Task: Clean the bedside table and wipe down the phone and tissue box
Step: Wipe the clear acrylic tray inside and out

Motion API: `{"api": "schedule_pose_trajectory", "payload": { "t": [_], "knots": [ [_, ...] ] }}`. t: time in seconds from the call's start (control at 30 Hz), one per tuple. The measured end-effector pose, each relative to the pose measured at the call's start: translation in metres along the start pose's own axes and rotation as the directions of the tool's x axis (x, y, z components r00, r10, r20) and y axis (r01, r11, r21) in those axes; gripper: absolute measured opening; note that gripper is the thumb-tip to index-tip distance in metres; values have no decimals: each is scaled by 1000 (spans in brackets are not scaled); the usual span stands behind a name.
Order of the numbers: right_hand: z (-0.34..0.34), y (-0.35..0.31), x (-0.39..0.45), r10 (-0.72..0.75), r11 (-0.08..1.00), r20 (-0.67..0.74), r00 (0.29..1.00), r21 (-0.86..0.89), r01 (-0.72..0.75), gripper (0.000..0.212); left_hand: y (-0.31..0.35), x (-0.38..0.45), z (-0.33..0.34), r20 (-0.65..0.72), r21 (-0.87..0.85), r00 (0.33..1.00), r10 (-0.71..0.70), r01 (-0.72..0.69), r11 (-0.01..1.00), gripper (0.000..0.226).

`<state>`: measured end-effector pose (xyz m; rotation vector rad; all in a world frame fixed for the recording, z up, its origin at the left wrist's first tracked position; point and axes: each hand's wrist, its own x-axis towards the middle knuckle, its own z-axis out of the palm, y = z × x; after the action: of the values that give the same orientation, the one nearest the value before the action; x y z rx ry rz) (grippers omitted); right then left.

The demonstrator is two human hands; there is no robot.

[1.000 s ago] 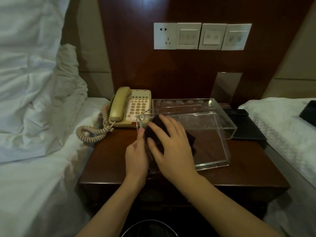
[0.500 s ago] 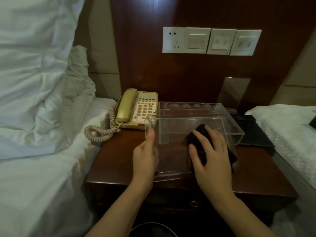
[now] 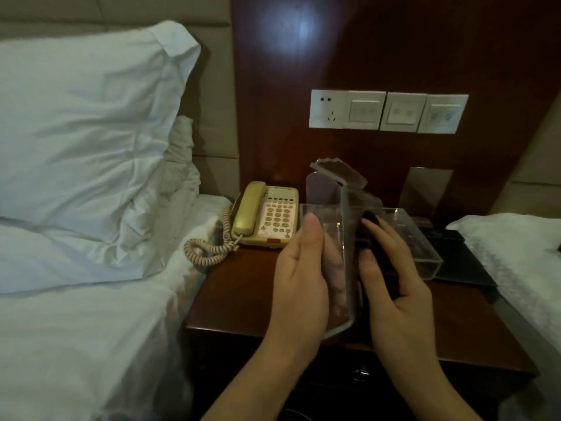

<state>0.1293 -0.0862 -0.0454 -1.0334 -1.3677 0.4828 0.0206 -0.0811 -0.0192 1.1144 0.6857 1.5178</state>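
The clear acrylic tissue box cover [image 3: 347, 205] is lifted off the dark wooden bedside table [image 3: 243, 287] and stands on end, tilted. My left hand [image 3: 303, 275] grips its left side, thumb up along the near face. My right hand [image 3: 397, 287] holds a dark cloth [image 3: 371, 222] against the cover's right side. The cream phone [image 3: 267, 217] sits at the table's back left, handset on its cradle, and its coiled cord [image 3: 209, 250] trails to the left edge.
A second clear acrylic tray [image 3: 425, 247] lies behind my right hand, with a black folder [image 3: 461, 265] beside it. A wall panel of switches [image 3: 388, 112] is above. White pillows [image 3: 85, 147] flank the table on the left; another bed [image 3: 516, 253] lies to the right.
The acrylic cover went from lying flat on the table to raised on end between both hands. My right hand and the cloth moved from its top to its right side. My view tilted up.
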Motion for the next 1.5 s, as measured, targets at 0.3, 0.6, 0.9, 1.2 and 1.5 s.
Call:
{"api": "schedule_pose_trajectory", "payload": {
  "t": [0.3, 0.6, 0.9, 1.2, 1.5],
  "knots": [
    [14, -43, -7, -151, 974, 30, 988, -169, 154, 46, 16, -10, 11, 26, 23, 998, 59, -59, 998, 64],
    [19, -48, 30, -86, 966, 96, 992, -237, 107, 43, 11, -13, 11, -80, 30, 988, 132, -130, 991, 61],
    [5, -39, -17, 26, 985, 115, 993, -175, -5, 60, 5, -11, 10, -104, 152, 986, 131, -114, 982, 65],
    [19, -47, 8, 42, 992, 87, 995, -123, -31, 52, 13, -14, 12, -162, 80, 986, 45, -33, 996, 54],
    [9, -46, 21, 146, 989, 80, 986, -21, -145, 37, 6, -17, 15, -92, 152, 995, 40, -25, 988, 61]
  ]
}}
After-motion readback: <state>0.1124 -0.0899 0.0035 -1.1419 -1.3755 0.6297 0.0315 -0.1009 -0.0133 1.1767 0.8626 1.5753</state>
